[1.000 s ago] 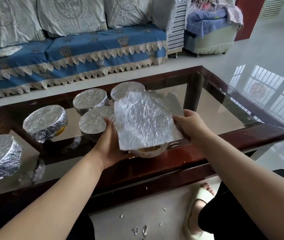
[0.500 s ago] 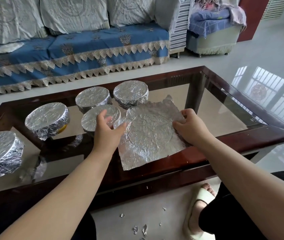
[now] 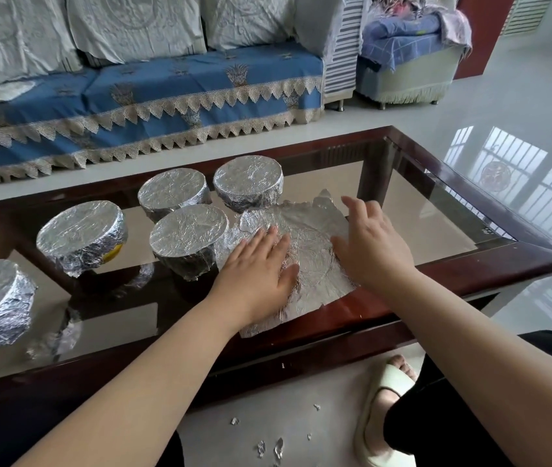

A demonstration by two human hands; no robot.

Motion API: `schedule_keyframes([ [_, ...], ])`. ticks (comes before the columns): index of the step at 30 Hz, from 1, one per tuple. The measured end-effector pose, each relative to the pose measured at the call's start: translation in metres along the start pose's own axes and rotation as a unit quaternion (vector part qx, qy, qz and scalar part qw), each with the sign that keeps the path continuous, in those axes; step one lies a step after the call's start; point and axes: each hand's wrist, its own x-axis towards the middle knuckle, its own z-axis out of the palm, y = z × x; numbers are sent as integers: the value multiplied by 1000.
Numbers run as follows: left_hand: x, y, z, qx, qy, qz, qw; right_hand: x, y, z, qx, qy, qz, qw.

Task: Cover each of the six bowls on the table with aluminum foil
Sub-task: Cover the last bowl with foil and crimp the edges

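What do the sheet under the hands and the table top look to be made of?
The sheet looks like thin aluminium foil: shiny silver, finely crinkled, with a ragged far edge. Both hands, left and right, lie flat on it. The table top seems to be clear glass, since the floor shows through it, set in a glossy dark red-brown frame, probably lacquered wood.

1. A sofa (image 3: 139, 92) with a blue, lace-trimmed cover and pale cushions (image 3: 133, 25) fills the upper left of the frame.
2. An armchair (image 3: 409, 62) stands at upper right.
3. The glossy pale floor (image 3: 520, 136) reflects barred windows at right.
4. A dark wood, glass-topped table (image 3: 470, 264) spans the middle.
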Motion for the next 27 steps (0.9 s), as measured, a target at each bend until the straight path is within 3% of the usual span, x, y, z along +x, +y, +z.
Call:
schedule_keyframes([
  [3,2,-1,-1,12,-4,13,1000,4,-5,0,-57,35,-167,984],
  [6,6,-2,-4,18,-1,17,1000,11,-17,8,-83,-40,-265,960],
  [12,11,-5,-7,1,-29,11,1000,15,-17,23,-129,-184,-208,952],
  [27,11,-2,-5,-21,-14,6,1000,13,-9,24,-102,-188,-200,956],
])
